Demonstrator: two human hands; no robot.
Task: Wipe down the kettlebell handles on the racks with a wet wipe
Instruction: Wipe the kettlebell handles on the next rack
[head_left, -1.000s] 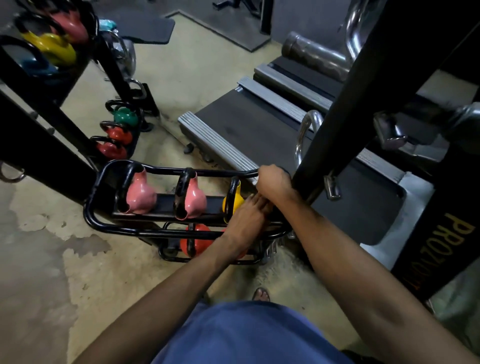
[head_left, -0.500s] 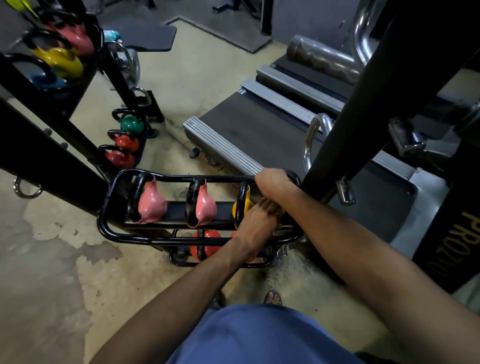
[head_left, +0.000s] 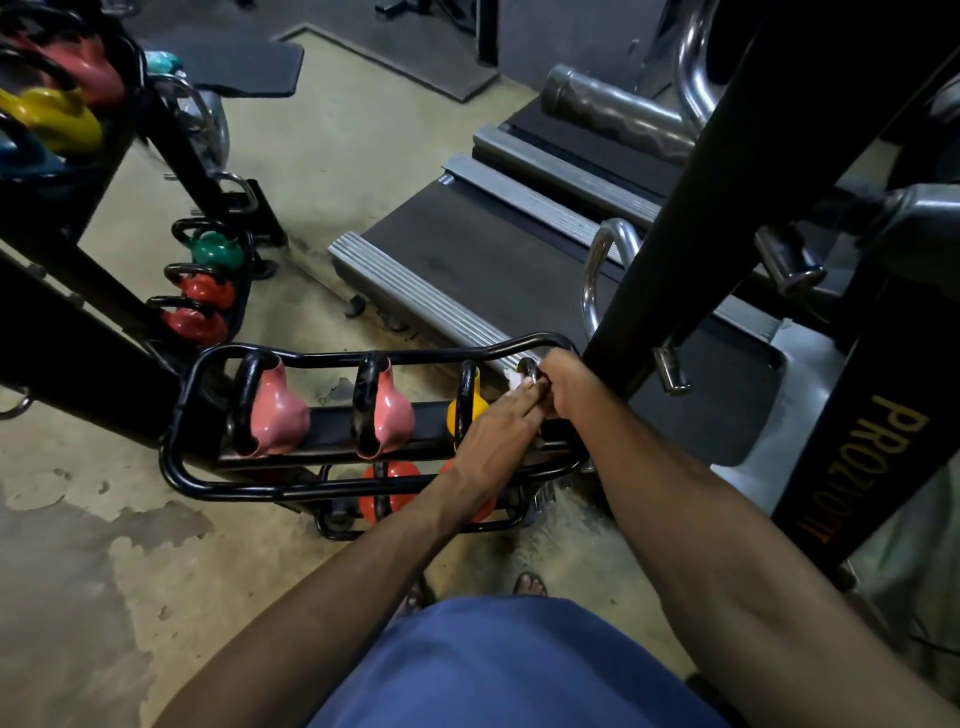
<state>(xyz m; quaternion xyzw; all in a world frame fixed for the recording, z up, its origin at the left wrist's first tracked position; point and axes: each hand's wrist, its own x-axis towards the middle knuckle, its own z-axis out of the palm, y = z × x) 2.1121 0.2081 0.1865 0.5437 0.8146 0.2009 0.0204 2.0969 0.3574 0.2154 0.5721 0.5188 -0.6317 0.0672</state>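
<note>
A low black tubular rack (head_left: 179, 415) holds two pink kettlebells (head_left: 278, 413), a yellow kettlebell (head_left: 460, 410) and, at its right end, one mostly hidden under my hands. My right hand (head_left: 566, 382) is closed around that last kettlebell's black handle (head_left: 527, 365), with a bit of white wet wipe (head_left: 514, 382) showing at the fingers. My left hand (head_left: 496, 434) lies over the kettlebell's body, fingers stretched up to the wipe. Red kettlebells (head_left: 389, 491) sit on the lower tier.
A second rack on the left carries green and red kettlebells (head_left: 213, 249) low down and pink and yellow ones (head_left: 57, 119) higher up. A treadmill deck (head_left: 498, 260) lies behind the rack. A black machine upright (head_left: 691, 208) stands right beside my right hand. My feet are below the rack.
My right hand has slid slightly down off the handle's top, so the handle's top loop and the white wipe now show. My left hand stays against it.
</note>
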